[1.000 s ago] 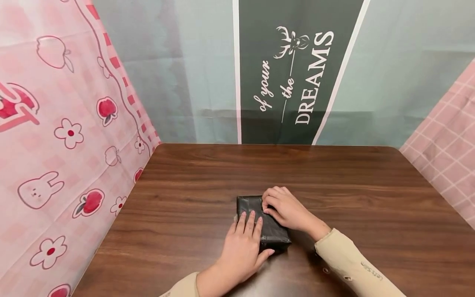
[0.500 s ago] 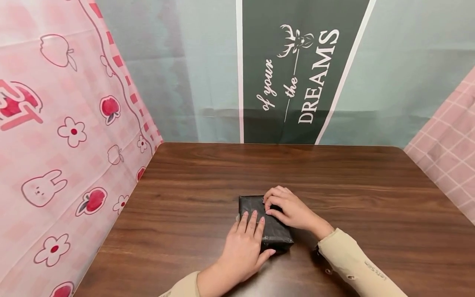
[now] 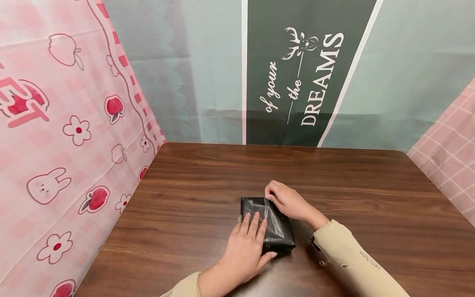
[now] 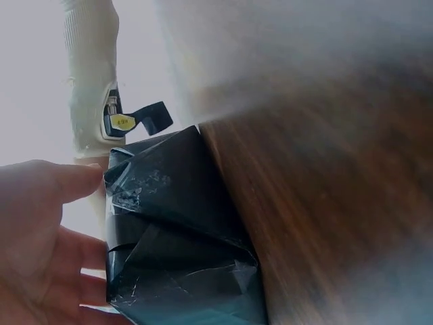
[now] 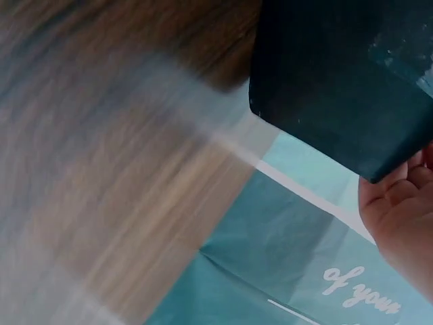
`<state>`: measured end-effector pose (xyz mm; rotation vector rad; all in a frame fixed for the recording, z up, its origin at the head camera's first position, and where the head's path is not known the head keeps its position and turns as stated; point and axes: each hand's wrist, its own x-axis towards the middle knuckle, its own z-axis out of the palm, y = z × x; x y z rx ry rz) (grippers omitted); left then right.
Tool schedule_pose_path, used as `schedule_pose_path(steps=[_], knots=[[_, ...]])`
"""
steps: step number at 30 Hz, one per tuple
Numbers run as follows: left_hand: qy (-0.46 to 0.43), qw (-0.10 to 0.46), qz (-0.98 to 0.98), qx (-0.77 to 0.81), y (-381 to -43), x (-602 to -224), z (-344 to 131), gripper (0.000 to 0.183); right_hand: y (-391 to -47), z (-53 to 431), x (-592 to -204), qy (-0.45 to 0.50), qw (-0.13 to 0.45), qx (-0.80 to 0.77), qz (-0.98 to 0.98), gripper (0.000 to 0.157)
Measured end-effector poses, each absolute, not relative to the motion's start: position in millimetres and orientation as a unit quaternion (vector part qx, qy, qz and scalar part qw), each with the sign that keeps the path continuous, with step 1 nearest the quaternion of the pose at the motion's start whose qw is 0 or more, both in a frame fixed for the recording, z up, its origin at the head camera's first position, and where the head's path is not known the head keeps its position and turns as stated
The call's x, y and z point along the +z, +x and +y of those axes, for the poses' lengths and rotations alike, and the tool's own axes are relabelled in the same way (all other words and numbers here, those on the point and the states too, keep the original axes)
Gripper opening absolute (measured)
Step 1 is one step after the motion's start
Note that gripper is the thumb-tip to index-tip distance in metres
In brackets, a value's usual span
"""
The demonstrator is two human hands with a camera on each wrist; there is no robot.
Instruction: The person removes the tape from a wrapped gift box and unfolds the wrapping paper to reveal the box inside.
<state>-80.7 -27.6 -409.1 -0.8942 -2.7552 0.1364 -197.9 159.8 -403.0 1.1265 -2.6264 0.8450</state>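
A small parcel wrapped in black plastic (image 3: 279, 233) lies on the brown wooden table (image 3: 371, 198), near the middle. My left hand (image 3: 254, 222) lies flat on its near left part, fingers straight and pressing down. My right hand (image 3: 273, 197) is at the parcel's far edge and pinches a strip of clear tape (image 3: 265, 209) that runs over the top. The left wrist view shows the parcel (image 4: 176, 230) beside my left hand (image 4: 40, 223). In the right wrist view the parcel (image 5: 338, 88) sits above my curled right fingers (image 5: 406, 210).
Pink patterned sheets (image 3: 55, 144) hang along the table's left side and at its right corner (image 3: 452, 156). A grey-green backdrop with a dark "DREAMS" banner (image 3: 304, 74) closes the far edge. Bare tabletop surrounds the parcel.
My right hand has slid from the parcel's top to its far edge, and the clear tape strip now shows stretched under its fingers. The left hand stays pressed flat.
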Motion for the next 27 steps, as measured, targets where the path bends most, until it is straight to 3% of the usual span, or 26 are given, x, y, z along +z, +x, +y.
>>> schedule_pose_path(steps=[5, 7, 9, 12, 16, 27], knots=[[-0.303, 0.111, -0.945, 0.047, -80.5, -408.9, -27.0, 0.071, -204.8, 171.4, -400.1, 0.338, -0.029, 0.439, -0.832, 0.012], [-0.303, 0.11, -0.946, 0.045, -80.6, -408.9, -27.7, 0.071, -205.0, 177.8, -399.6, 0.358, -0.044, 0.463, -0.81, 0.012], [-0.305, 0.109, -0.945, 0.04, -80.8, -409.0, -29.3, 0.071, -201.8, 180.3, -398.5, 0.395, -0.038, 0.45, -0.8, 0.016], [-0.308, 0.111, -0.944, 0.028, -81.3, -408.4, -32.7, 0.071, -196.2, 177.6, -398.2, 0.445, 0.015, 0.401, -0.801, 0.023], [-0.315, 0.112, -0.942, 0.018, -81.8, -407.8, -35.9, 0.074, -196.5, 173.6, -402.9, 0.442, 0.054, 0.391, -0.805, 0.015], [-0.33, 0.133, -0.934, 0.029, -80.9, -410.4, -35.3, 0.076, -201.4, 168.2, -408.0, 0.391, 0.06, 0.381, -0.835, 0.013]])
